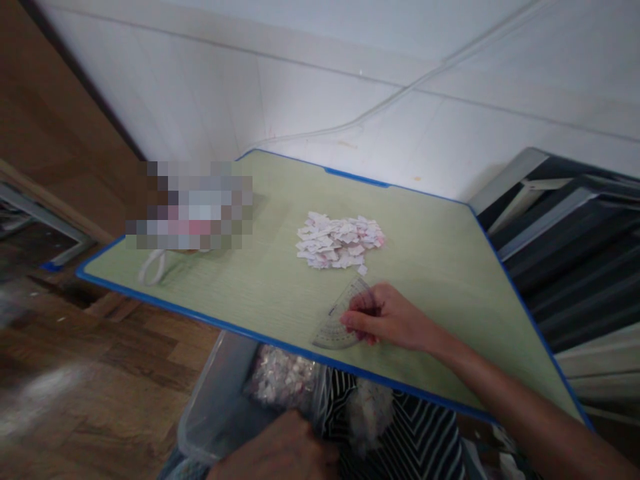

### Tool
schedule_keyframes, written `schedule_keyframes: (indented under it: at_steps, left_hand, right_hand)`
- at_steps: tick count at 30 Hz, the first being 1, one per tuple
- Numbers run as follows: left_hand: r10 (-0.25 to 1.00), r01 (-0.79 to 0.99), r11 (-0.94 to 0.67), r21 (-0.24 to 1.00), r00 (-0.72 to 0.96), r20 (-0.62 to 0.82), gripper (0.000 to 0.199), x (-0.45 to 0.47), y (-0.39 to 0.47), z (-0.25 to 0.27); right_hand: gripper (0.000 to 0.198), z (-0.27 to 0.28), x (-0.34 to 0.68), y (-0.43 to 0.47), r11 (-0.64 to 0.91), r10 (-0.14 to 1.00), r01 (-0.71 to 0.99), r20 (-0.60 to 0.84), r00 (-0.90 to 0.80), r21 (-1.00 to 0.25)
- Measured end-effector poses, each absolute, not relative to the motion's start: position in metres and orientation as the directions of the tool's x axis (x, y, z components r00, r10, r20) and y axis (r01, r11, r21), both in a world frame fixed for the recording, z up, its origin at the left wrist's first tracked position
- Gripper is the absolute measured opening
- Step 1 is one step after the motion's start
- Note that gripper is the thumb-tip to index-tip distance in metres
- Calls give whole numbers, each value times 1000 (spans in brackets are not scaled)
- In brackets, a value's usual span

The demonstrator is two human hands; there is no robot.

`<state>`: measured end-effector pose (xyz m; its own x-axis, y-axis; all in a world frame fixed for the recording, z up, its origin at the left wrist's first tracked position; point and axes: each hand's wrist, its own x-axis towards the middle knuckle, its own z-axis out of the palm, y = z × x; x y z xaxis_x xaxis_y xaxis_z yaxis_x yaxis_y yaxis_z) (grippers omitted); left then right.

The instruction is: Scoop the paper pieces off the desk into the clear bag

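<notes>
My right hand pinches a clear protractor by its right part, over the table near its front edge. Just beyond the protractor is a pile of small whitish paper scraps, some with pink on them. A single scrap lies at the pile's near side. At the bottom, below the tabletop, my left hand is curled closed; its fingers are mostly hidden, and what they hold does not show. To its right, a clear plastic bag with pale contents rests against the striped cloth on my lap.
The green tabletop has a blue rim. A blurred-out object with a white loop sits at its left. Below the front edge stands a clear plastic bin containing a bag of scraps. Dark folded furniture leans at right.
</notes>
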<state>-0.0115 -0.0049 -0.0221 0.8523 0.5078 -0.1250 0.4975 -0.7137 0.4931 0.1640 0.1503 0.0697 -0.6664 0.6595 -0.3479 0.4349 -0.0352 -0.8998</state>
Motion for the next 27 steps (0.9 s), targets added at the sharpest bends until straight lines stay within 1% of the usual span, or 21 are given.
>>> schedule_keyframes:
  at_steps: [3, 5, 8, 11, 16, 19, 22, 24, 27]
  left_hand:
    - [493, 499, -727, 472, 858, -146, 21, -10, -2, -19]
    - [486, 495, -740, 455, 862, -147, 20, -10, -1, -18]
    - [472, 481, -749, 456, 870, -142, 18, -9, 0, -16]
    - [455, 480, -750, 456, 874, -170, 19, -8, 3, -13]
    - [451, 465, -754, 464, 880, -149, 19, -7, 5, -8]
    - [456, 489, -757, 433, 870, -186, 18, -6, 6, -3]
    - [447, 498, -754, 428, 867, -221, 18, -5, 6, -1]
    - [454, 497, -753, 433, 867, -205, 18, -6, 5, -4]
    - [474, 503, -757, 418, 862, -179, 17, -7, 2, -12]
  right_hand:
    - [28, 69, 163, 149, -71, 705, 429, -349, -617, -900]
    - [28, 68, 164, 148, -65, 718, 442, -350, -602, -894]
    - [29, 68, 164, 145, 8, 699, 470, -331, -634, -883]
    - [29, 67, 163, 142, 62, 673, 476, -316, -669, -877]
    - [33, 64, 164, 141, 91, 655, 457, -293, -697, -885]
    - [36, 65, 163, 140, 107, 634, 436, -276, -722, -894]
    - [38, 67, 161, 136, 108, 613, 409, -263, -745, -906]
    - [36, 68, 161, 137, 75, 644, 393, -257, -721, -916]
    - [40, 70, 169, 148, 2, 758, 325, -211, -618, -946]
